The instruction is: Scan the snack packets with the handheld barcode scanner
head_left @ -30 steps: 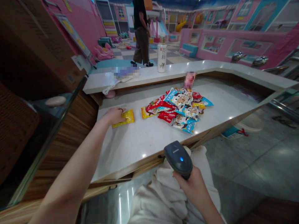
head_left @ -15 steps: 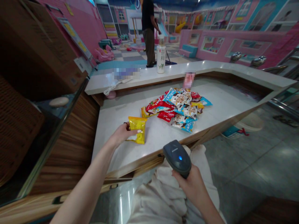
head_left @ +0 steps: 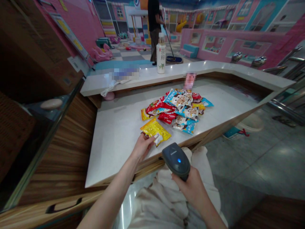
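Observation:
My left hand point(head_left: 144, 145) grips a yellow snack packet point(head_left: 156, 129) by its lower left side, thumb on top and the other fingers mostly hidden beneath. The packet is tilted just above the white counter point(head_left: 111, 140), near its front edge. In my right hand point(head_left: 190, 184) is a dark grey barcode scanner point(head_left: 176, 159) with a blue light on top. Its head points towards the yellow packet, a short way apart from it. Behind the packet lies a pile of snack packets point(head_left: 178, 109) in red, blue, white and yellow.
A white bottle point(head_left: 161, 55) stands on the raised ledge point(head_left: 202, 66) behind the counter. A cardboard box point(head_left: 35, 41) is at the left. On the floor at the right sits a bucket point(head_left: 247, 125). Beyond the ledge a person point(head_left: 154, 25) holds a mop point(head_left: 174, 59).
My left hand has carried the yellow packet right, close to the pile and the scanner, and turned it. The scanner stays in my right hand. The person behind has shifted slightly with the mop.

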A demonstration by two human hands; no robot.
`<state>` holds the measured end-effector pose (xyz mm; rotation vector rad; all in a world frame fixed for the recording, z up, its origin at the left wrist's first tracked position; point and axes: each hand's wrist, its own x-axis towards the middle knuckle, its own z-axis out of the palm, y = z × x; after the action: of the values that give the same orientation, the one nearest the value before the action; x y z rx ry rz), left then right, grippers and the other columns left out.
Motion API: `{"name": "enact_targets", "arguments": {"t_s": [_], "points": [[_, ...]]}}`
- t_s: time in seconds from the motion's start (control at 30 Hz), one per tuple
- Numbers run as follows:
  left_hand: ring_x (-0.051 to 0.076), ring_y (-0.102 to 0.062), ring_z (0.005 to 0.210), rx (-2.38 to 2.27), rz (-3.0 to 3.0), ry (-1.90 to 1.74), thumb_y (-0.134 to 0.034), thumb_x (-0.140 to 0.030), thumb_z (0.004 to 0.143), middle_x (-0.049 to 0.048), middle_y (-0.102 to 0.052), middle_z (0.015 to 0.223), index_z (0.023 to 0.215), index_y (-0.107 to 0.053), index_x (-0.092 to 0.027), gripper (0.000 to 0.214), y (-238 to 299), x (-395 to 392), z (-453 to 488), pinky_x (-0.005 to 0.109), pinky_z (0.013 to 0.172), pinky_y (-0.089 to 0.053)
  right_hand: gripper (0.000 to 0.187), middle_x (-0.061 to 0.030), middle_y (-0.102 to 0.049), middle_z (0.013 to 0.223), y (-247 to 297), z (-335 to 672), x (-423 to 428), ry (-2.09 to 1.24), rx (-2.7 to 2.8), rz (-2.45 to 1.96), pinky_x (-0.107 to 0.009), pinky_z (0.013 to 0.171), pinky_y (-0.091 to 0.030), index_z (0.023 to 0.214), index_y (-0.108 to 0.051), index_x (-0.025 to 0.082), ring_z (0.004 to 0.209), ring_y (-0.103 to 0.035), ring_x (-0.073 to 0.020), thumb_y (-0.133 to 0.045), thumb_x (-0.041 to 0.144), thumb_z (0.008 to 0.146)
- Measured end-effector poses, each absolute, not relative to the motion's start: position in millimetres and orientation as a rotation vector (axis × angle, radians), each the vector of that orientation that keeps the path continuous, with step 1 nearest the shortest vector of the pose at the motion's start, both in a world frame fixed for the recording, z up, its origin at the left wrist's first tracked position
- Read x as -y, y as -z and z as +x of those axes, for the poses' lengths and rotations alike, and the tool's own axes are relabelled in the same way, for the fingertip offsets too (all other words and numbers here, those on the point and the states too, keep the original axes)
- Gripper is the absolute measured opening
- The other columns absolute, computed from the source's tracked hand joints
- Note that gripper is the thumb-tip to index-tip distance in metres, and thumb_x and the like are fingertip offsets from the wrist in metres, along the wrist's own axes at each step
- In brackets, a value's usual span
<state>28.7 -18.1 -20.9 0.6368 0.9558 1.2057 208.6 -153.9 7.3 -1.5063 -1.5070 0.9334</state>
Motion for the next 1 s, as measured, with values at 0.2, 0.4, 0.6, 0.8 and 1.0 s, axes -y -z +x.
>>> {"name": "enact_targets", "arguments": {"t_s": [0.2,0.4,0.6,0.8,1.0], "points": [[0.021,-0.069,0.106,-0.893,0.658,-1.282,-0.088,-0.019,0.066,0.0089,-0.071,0.119,0.114,-0.058,-0.018,0.057,28.5,20.7,29.9,0.036,0.098,-0.055,0.018,-0.0041,-0.074,0.078,-4.1,204.7,152.4,-0.968,1.533,-1.497,-0.025,0.065,-0.05,0.092,-0.072,0.015,0.07,-0.068,-0.0212,-0.062,0.021,0.078],[0.02,-0.068,0.108,-0.856,0.606,-1.333,-0.079,-0.032,0.078,0.008,-0.068,0.126,0.114,-0.061,-0.019,0.043,36.6,20.0,28.6,0.036,0.095,-0.056,0.017,-0.0048,-0.074,0.077,-2.8,203.2,149.2,-0.952,1.55,-1.525,-0.026,0.064,-0.049,0.092,-0.071,0.015,0.071,-0.068,-0.0226,-0.063,0.023,0.079],[0.021,-0.068,0.109,-0.854,0.62,-1.352,-0.079,-0.032,0.079,0.009,-0.068,0.126,0.115,-0.061,-0.02,0.042,37.3,20.3,28.9,0.038,0.097,-0.054,0.021,-0.0061,-0.075,0.078,-1.0,203.6,149.6,-0.941,1.553,-1.559,-0.026,0.063,-0.049,0.096,-0.071,0.014,0.072,-0.07,-0.0243,-0.061,0.025,0.08],[0.022,-0.069,0.106,-0.864,0.601,-1.352,-0.079,-0.031,0.077,0.01,-0.069,0.124,0.114,-0.061,-0.019,0.042,39.0,19.8,29.7,0.038,0.094,-0.055,0.018,-0.0055,-0.075,0.077,-3.8,203.4,149.4,-0.946,1.557,-1.569,-0.026,0.063,-0.049,0.091,-0.071,0.015,0.07,-0.069,-0.0234,-0.061,0.024,0.08],[0.019,-0.067,0.109,-0.842,0.622,-1.359,-0.079,-0.032,0.079,0.0078,-0.067,0.128,0.115,-0.062,-0.02,0.042,36.6,19.4,29.8,0.033,0.096,-0.054,0.019,-0.005,-0.074,0.075,-1.8,204.5,149.5,-0.927,1.542,-1.553,-0.025,0.062,-0.05,0.09,-0.072,0.015,0.07,-0.068,-0.0226,-0.061,0.024,0.078]]}}
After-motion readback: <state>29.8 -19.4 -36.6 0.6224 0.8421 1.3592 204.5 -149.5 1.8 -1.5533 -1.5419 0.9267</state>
